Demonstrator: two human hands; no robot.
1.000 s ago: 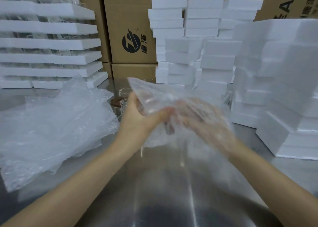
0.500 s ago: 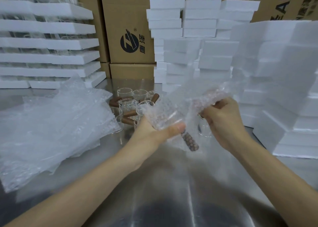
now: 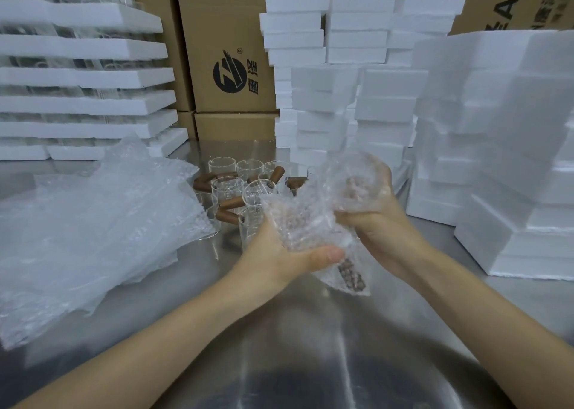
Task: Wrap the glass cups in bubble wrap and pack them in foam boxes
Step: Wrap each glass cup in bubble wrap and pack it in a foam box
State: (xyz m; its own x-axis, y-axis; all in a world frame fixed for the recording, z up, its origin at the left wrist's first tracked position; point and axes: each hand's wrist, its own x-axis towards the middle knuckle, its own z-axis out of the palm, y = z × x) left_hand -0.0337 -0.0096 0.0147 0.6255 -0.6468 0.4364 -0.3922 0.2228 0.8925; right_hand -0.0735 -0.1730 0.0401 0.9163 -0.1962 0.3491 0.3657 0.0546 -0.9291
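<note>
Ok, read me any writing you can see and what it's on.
"®" by the round black logo on the middle cardboard box; the characters beside it are too blurred to read.
"AH", large, sideways and cut off, on the right cardboard box.
Other box print: cut off or blurred.

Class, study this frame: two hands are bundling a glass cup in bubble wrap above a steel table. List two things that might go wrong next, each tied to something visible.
1. The brown handle shows through a loose tail of the bubble wrap below the left hand; it may end up thinly covered.
2. The left hand and right hand hold the bundle over the metal table, near the unwrapped cups; a slip could break glass.
</note>
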